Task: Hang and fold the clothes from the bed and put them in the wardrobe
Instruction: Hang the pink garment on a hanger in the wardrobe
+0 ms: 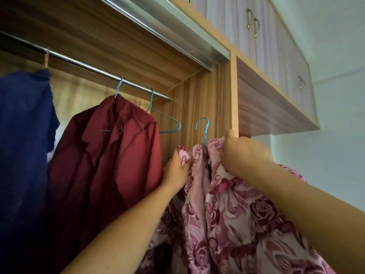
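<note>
Hands hold the job up high. The left hand grips a bunch of the pink cloth with dark red roses. The right hand grips it on the other side of the thin blue wire hanger poking out of the top. The pink cloth is in front of the right side of the wooden wardrobe, below the shiny metal rail, and is not hung yet.

The cloth is all bunched up, so it could slide off the thin wire when the hands let go. The hook could also bump the empty blue wire hanger nearby and get tangled.

I count three blue hangers, one rail, two hands and three clothes: the pink one, a dark red button shirt and a dark blue cloth.
</note>
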Demonstrator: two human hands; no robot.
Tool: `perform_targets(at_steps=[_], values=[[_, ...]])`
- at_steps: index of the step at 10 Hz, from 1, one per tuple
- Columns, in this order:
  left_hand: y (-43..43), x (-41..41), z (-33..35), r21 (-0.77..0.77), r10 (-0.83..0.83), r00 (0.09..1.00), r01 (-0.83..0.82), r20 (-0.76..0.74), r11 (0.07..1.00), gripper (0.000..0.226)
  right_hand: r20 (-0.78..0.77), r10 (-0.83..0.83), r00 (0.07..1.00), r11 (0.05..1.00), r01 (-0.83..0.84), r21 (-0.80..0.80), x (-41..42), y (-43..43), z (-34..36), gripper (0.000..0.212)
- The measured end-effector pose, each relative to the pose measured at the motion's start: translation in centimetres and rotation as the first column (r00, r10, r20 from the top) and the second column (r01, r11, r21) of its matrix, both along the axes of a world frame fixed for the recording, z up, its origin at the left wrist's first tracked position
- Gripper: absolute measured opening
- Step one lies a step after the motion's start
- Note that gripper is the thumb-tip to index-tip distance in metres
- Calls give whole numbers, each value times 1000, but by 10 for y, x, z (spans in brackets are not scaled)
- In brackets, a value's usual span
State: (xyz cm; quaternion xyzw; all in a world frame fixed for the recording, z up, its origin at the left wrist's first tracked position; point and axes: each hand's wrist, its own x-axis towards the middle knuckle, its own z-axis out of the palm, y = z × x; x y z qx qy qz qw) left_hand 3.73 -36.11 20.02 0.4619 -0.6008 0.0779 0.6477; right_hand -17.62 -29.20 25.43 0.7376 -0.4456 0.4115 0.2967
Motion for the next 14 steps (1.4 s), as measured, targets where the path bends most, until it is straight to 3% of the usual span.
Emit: perform_targets(at_steps=[3, 5, 6, 8, 10, 11, 12, 13, 14], values=[[-33, 33, 46, -92, -31, 998, 26, -60, 995, 28, -89, -114, 989, 993, 112, -33, 51, -26, 58, 14], [-52, 47, 63, -103, -113, 993, 108, -42, 989, 14, -112, -144, 983, 988, 137, -69, 78, -52, 87, 25], [-58, 59, 73, -16, -51, 995, 50, -84, 999, 40, -110, -147, 983, 985, 136, -102, 92, -65, 102, 30], [-74, 77, 105, 85, 13, 963, 10, -268, 996, 45, -73, -103, 992, 984, 91, -151, 117, -87, 134, 31], [-97, 96, 127, -173, 72, 941, -136, -332, 975, 37, -10, -18, 1000, 975, 15, -220, 140, -116, 166, 29], [-96, 98, 127, -111, -11, 965, -19, -260, 994, 48, 19, 27, 999, 968, -21, -251, 151, -127, 182, 30], [-101, 102, 125, -126, -38, 983, 15, -180, 992, 45, 37, 80, 996, 959, -66, -275, 167, -133, 197, 33], [-104, 122, 121, -134, 5, 987, -27, -162, 991, 34, 53, 93, 994, 953, -74, -295, 182, -140, 209, 35], [-109, 143, 117, -37, 56, 995, -59, -78, 998, 29, 70, 108, 992, 951, -83, -299, 195, -148, 215, 37]])
